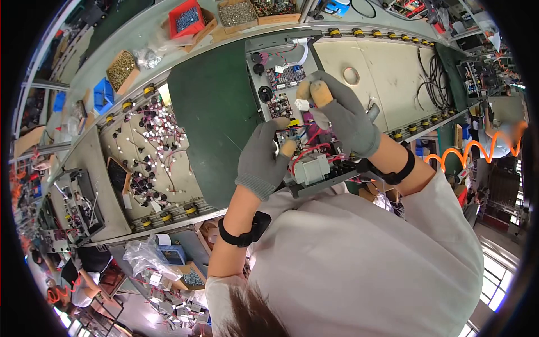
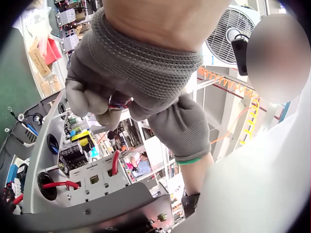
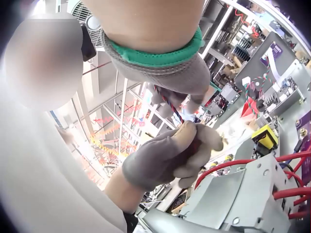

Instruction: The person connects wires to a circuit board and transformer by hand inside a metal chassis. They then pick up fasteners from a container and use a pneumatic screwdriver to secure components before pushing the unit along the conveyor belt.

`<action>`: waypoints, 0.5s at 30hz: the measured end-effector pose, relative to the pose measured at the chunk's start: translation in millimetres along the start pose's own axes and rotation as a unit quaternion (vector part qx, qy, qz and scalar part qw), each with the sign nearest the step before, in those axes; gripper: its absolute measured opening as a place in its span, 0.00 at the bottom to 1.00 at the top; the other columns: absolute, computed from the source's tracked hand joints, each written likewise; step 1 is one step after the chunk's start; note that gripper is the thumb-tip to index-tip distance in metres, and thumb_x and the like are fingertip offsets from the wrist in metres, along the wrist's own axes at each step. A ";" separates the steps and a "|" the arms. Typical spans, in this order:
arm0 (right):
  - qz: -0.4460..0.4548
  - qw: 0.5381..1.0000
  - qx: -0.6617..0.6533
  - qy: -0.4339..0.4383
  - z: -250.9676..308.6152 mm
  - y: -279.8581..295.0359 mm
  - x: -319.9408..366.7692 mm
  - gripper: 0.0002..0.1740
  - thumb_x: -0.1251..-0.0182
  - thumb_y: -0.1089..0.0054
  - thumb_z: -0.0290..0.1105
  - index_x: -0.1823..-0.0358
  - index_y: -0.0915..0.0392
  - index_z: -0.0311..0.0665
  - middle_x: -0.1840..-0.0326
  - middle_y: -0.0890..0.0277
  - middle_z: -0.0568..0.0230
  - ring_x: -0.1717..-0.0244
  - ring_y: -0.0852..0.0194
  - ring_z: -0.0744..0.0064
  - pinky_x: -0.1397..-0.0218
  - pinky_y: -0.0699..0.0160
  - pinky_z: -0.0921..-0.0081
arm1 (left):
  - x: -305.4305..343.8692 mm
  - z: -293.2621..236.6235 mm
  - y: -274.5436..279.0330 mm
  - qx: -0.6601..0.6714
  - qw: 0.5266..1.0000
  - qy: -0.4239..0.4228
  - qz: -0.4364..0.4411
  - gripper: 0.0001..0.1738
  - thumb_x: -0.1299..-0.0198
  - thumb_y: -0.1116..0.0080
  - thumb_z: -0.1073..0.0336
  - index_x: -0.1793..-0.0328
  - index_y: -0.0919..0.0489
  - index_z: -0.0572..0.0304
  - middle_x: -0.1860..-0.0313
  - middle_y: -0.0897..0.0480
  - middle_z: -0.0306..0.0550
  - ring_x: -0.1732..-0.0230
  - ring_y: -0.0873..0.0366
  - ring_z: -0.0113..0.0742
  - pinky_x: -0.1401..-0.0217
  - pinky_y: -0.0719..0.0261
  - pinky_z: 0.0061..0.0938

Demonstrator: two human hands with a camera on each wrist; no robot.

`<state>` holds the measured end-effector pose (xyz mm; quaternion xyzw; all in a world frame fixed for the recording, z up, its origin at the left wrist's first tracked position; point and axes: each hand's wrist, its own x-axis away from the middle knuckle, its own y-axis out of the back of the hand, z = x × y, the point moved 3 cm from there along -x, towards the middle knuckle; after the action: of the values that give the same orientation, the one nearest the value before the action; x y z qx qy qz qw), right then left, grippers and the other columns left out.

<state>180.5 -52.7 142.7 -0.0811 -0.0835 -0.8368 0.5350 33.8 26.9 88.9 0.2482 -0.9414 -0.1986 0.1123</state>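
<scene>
A bundle of thin coloured wires (image 3: 171,108) runs between both hands in the right wrist view. My gloved left hand (image 1: 261,157) curls round its lower part, thumb pressed onto the wires. Higher up, my gloved right hand (image 1: 351,118) pinches the bundle, and a white plug (image 1: 302,105) shows at its fingertips. Both hands are over an open grey metal chassis (image 1: 255,48) holding circuit boards (image 1: 286,76). Below them, a silvery metal box (image 1: 312,169) with thick red cables (image 1: 310,150) sits at the chassis's near end. Palms and part of the wiring are hidden by the fingers.
The chassis lies on a green mat (image 1: 208,129) over a roller conveyor line. Many loose wire harnesses (image 1: 160,126) are spread left of it. Screw bins (image 1: 187,19) line the far shelf. A tape roll (image 1: 351,76) and black cable (image 1: 432,76) lie to the right.
</scene>
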 end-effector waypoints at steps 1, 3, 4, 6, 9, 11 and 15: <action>-0.044 0.995 0.054 0.073 -5.4 2.3 -4.8 0.14 0.29 0.57 0.39 0.57 0.28 0.36 0.71 0.28 0.66 0.72 0.28 0.79 0.70 0.31 0.76 | -0.9 0.7 -4.4 0.002 1.000 -0.031 -0.004 0.22 0.43 0.44 0.57 0.45 0.29 0.58 0.56 0.25 0.49 0.68 0.26 0.42 0.62 0.26 0.31; -0.056 0.977 0.150 0.137 -7.6 6.4 -5.8 0.12 0.31 0.55 0.37 0.57 0.28 0.37 0.72 0.26 0.63 0.73 0.26 0.74 0.71 0.30 0.75 | -4.0 0.2 -11.2 0.030 0.997 -0.045 -0.055 0.22 0.41 0.45 0.55 0.45 0.29 0.59 0.56 0.25 0.50 0.68 0.27 0.40 0.62 0.26 0.30; -0.066 0.946 0.246 0.199 -4.1 6.9 -5.0 0.11 0.33 0.53 0.35 0.56 0.28 0.37 0.73 0.25 0.60 0.74 0.23 0.68 0.72 0.29 0.73 | -6.2 0.3 -12.7 0.060 0.991 -0.058 -0.108 0.23 0.39 0.47 0.53 0.45 0.29 0.61 0.56 0.25 0.50 0.68 0.27 0.38 0.62 0.27 0.29; -0.068 0.940 0.293 0.158 -7.9 7.7 0.6 0.10 0.36 0.51 0.32 0.56 0.28 0.38 0.74 0.24 0.56 0.74 0.22 0.56 0.73 0.26 0.68 | -9.7 -2.8 -11.6 0.104 0.977 -0.118 -0.144 0.23 0.36 0.50 0.51 0.48 0.28 0.63 0.63 0.25 0.48 0.70 0.28 0.34 0.64 0.28 0.26; -0.030 0.869 0.415 0.270 -20.7 3.4 10.5 0.13 0.42 0.47 0.32 0.55 0.27 0.40 0.72 0.22 0.58 0.74 0.22 0.54 0.72 0.24 0.66 | -7.5 -2.3 -17.8 0.162 0.987 -0.008 0.002 0.16 0.37 0.47 0.58 0.53 0.26 0.66 0.76 0.27 0.42 0.73 0.30 0.27 0.68 0.30 0.22; -0.012 0.883 0.406 0.235 -25.6 5.9 11.0 0.14 0.44 0.47 0.32 0.54 0.27 0.41 0.71 0.23 0.57 0.72 0.22 0.54 0.70 0.24 0.65 | -7.1 1.9 -19.1 0.148 0.989 -0.007 0.002 0.14 0.37 0.47 0.61 0.53 0.26 0.66 0.74 0.26 0.42 0.72 0.30 0.26 0.68 0.30 0.22; -0.039 0.865 0.446 0.225 -40.7 28.9 -10.4 0.17 0.45 0.46 0.31 0.51 0.27 0.45 0.61 0.24 0.58 0.63 0.23 0.56 0.62 0.24 0.66 | -5.5 15.6 -19.0 0.293 0.953 0.061 -0.045 0.12 0.39 0.50 0.68 0.52 0.25 0.67 0.69 0.23 0.40 0.68 0.28 0.25 0.65 0.29 0.21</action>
<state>209.2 -64.7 102.2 0.3605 -0.3282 -0.7257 0.4854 41.7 19.5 66.2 0.3241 -0.9374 0.0963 0.0831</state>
